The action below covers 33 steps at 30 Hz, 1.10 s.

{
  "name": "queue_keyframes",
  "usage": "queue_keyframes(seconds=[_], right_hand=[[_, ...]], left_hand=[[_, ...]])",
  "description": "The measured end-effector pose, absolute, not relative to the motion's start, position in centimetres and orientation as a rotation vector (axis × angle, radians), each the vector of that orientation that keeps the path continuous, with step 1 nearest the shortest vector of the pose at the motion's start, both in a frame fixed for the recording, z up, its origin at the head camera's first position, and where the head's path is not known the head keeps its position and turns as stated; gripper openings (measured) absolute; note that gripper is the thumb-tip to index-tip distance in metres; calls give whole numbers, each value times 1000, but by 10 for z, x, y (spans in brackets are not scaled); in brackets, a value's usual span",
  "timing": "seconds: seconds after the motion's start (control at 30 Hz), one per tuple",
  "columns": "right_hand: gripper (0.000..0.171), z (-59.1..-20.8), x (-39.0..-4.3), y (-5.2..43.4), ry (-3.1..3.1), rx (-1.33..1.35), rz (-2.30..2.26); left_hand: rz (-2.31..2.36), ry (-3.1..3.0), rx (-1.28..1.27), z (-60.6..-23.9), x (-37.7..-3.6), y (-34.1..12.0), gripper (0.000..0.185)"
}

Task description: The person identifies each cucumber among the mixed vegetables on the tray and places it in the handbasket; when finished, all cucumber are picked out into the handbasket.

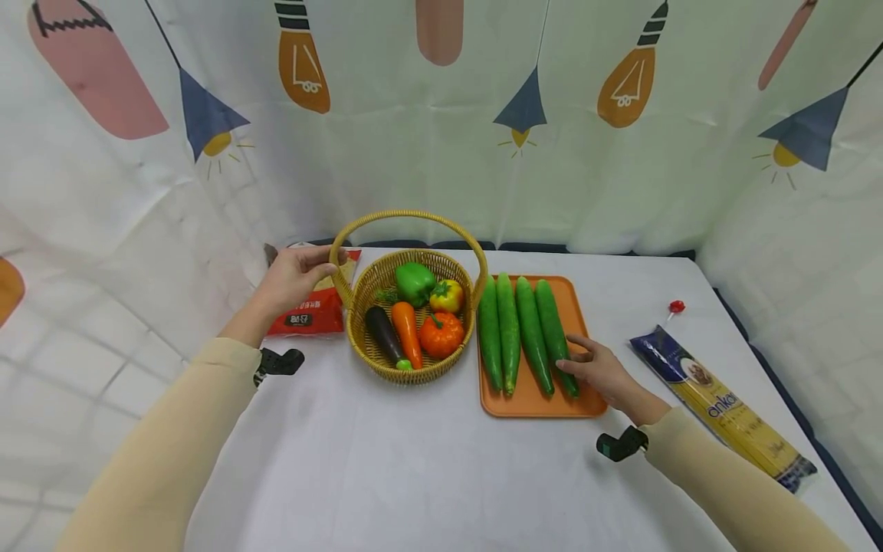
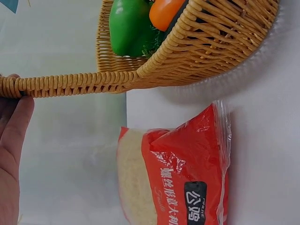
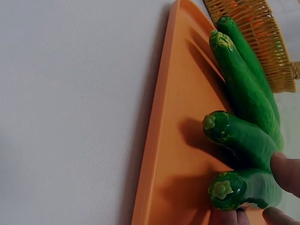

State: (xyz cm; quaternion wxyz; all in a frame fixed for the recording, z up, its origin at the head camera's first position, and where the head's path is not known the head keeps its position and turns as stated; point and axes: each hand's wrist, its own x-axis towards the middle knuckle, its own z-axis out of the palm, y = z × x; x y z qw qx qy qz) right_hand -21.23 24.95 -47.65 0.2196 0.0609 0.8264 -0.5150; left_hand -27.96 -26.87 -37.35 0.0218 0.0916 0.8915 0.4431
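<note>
My left hand point(image 1: 295, 277) pinches the left side of the wicker basket's arched handle point(image 1: 407, 215). In the left wrist view the thumb point(image 2: 21, 119) lies along the handle. Inside the basket point(image 1: 386, 373) are a green pepper point(image 1: 415, 284), a yellow pepper point(image 1: 447, 296), an orange pumpkin point(image 1: 441, 335), an orange carrot point(image 1: 407, 333) and an eggplant point(image 1: 383, 333). On the right, an orange tray point(image 1: 538, 408) bears several cucumbers side by side. My right hand point(image 1: 603, 372) holds the rightmost cucumber point(image 3: 243, 187), thumb above and fingertips partly hidden under it.
Behind the left hand lies a red pasta bag point(image 1: 310, 316). A long spaghetti pack point(image 1: 724, 406) rests slantwise at the table's right side, with a red lollipop point(image 1: 677, 307) beyond its far end. Patterned curtains point(image 1: 428, 169) hang around the white table point(image 1: 386, 475).
</note>
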Motion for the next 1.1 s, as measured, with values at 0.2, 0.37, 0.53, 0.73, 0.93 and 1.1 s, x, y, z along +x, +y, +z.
queue_keyframes(seconds=[0.2, 0.37, 0.53, 0.73, 0.93, 1.1], right_hand=[[80, -475, -213, 250, 2271, 190, -1425], [80, -473, -213, 252, 2266, 176, -1422], [81, -471, -214, 257, 2273, 171, -1403], [82, -470, -214, 261, 2277, 177, -1397], [81, -470, -214, 262, 2277, 155, -1401], [81, -466, -213, 262, 2296, 160, -1352]], left_hand=[[1373, 2756, 285, -373, -281, -268, 40], [1338, 2778, 298, -373, -282, -269, 39], [1326, 2797, 305, -374, -282, -268, 38], [1330, 2809, 311, -374, -284, -268, 39], [1335, 2804, 303, -373, -284, -269, 39], [1317, 2804, 305, -373, -283, -270, 38]])
